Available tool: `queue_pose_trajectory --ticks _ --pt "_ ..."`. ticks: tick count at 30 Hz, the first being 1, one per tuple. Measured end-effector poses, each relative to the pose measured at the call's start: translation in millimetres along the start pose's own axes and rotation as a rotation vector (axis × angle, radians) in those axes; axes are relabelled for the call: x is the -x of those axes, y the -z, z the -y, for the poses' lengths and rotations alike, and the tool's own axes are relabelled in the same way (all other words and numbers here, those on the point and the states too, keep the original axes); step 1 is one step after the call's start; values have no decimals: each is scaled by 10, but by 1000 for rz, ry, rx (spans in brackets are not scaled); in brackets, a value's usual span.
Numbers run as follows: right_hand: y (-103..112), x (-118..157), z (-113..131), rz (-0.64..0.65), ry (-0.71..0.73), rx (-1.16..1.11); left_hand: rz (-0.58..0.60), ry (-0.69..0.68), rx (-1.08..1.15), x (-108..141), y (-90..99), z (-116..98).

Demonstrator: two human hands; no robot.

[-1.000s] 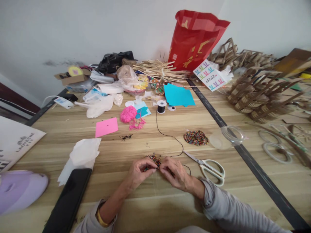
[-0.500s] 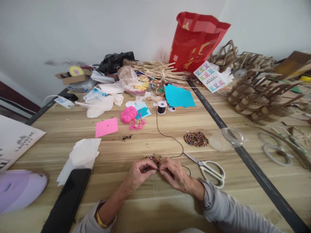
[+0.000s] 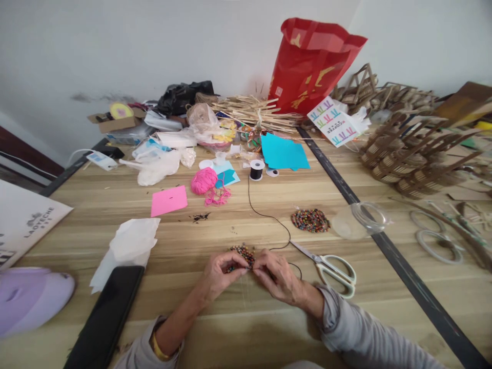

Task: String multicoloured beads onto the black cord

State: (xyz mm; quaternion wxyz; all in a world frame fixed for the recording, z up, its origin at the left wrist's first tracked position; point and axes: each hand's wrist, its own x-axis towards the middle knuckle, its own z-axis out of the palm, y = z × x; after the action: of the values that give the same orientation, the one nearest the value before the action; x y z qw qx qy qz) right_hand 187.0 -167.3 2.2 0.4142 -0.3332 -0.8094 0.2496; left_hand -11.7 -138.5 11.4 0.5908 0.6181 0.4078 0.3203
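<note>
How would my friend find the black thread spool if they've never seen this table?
Find the big red bag at the back. Come forward to the big blue paper. By its near left corner stands the spool, trailing long black cord.

Beads (image 3: 243, 251) glossy; scissor blades (image 3: 305, 250) metal; tabletop (image 3: 230, 218) wood-grained.

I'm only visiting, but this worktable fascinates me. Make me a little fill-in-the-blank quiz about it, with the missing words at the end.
1. The left hand and the right hand come close together beside a pile of small, multicoloured ____.
2. Beside the right hand lies a pair of pale-handled ____.
3. The cord leading from the spool is ____ in colour.
4. The ball of yarn is ____.

Missing words: beads; scissors; black; pink.
</note>
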Motion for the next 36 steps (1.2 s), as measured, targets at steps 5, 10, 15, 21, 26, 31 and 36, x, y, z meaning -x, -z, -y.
queue_pose_trajectory --ticks 5,10,15,21,26,31,36 --pt "9 -7 6 9 -11 -9 -4 23 24 -2 -6 -12" --pt "12 -27 22 10 -7 -14 -9 78 61 1 -21 9" --pt "-1 -32 22 4 22 0 13 89 77 5 -29 17" --pt "2 -17 8 19 8 -6 32 87 97 10 -28 3" --pt "13 -17 24 41 14 14 42 72 55 9 -25 -4" --pt "10 -34 36 45 30 -22 60 16 -24 18 -28 -11" --pt "62 -53 59 84 71 -94 83 -18 -77 24 -3 -57"
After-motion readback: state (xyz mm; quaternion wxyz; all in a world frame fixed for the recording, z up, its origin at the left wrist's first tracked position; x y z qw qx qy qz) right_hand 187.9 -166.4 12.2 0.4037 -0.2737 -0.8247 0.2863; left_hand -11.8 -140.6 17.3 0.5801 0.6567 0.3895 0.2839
